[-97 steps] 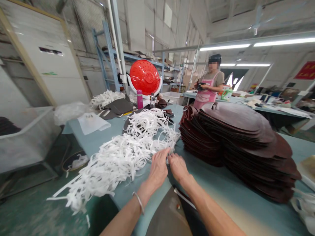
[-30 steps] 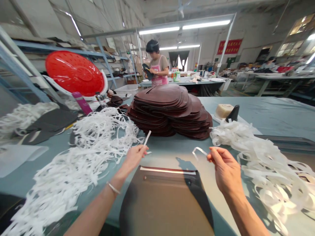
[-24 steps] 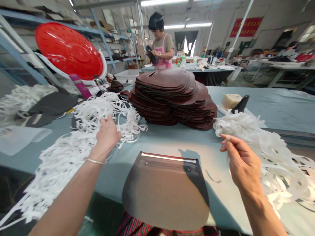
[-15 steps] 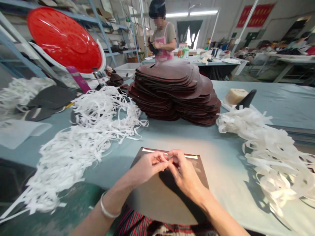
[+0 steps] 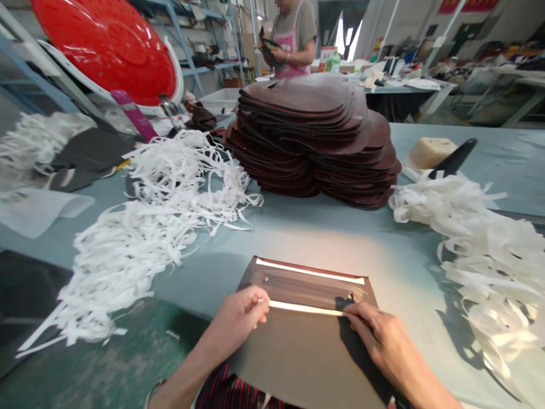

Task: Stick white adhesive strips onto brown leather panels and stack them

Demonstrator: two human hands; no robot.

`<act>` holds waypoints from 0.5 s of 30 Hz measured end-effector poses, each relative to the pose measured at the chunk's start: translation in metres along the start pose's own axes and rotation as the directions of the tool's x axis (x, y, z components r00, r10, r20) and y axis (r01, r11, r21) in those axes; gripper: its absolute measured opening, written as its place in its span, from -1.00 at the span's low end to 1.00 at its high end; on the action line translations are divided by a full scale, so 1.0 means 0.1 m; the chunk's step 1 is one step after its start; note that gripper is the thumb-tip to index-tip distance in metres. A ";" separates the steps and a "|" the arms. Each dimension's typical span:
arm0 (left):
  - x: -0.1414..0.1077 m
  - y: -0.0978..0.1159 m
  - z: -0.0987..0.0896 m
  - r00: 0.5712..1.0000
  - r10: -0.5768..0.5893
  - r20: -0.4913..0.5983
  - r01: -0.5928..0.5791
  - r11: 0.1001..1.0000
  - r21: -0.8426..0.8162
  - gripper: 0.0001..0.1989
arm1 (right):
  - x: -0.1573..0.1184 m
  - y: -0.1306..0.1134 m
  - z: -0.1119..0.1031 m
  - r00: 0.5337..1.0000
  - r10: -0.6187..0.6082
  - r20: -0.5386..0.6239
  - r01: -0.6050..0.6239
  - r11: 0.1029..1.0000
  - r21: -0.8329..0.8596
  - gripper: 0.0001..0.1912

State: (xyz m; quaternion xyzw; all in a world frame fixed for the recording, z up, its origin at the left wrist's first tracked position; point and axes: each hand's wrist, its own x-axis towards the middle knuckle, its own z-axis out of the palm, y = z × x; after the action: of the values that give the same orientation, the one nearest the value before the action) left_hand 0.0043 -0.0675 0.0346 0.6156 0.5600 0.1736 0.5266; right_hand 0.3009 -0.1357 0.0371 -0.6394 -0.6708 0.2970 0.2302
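Strip [image 5: 306, 308] taut between both hands [image 5: 242, 312] [image 5: 383, 336]

Blue-green table [image 5: 298, 227] stretching across, brown stack [image 5: 315, 136] rising mid-table, white strips [image 5: 166, 221] lying heaped at left, wider strips [image 5: 489, 244] sprawling at right, panel [image 5: 306, 352] resting at the near edge, grey pieces [image 5: 93, 147] and sheet [image 5: 38, 210] lying far left.

0 legible txt. Red banner [image 5: 468, 5], top R: only lower strip in view, can't read. Green btl [image 5: 334, 62] & red box [image 5: 326, 54], bkgd: any print too small/blurry. Pink btl [image 5: 134, 116], L: any print unreadable too.
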 end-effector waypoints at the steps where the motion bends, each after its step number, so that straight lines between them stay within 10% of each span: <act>1: -0.01 0.00 0.02 1.000 -0.010 -0.024 0.011 1.000 0.022 -0.80 | -0.04 0.02 0.01 0.999 0.038 -0.022 -0.038 0.999 -0.010 -0.70; 15: 0.21 0.06 -0.06 0.961 0.040 -0.273 0.047 0.951 0.306 -0.77 | 0.05 0.07 -0.01 0.973 0.174 -0.154 -0.184 0.982 -0.052 -0.63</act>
State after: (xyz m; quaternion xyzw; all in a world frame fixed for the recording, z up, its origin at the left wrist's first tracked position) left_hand 0.0092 -0.0451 0.0340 0.6591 0.6492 0.1668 0.3410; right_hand 0.3063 -0.1302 0.0328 -0.7249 -0.6009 0.2454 0.2307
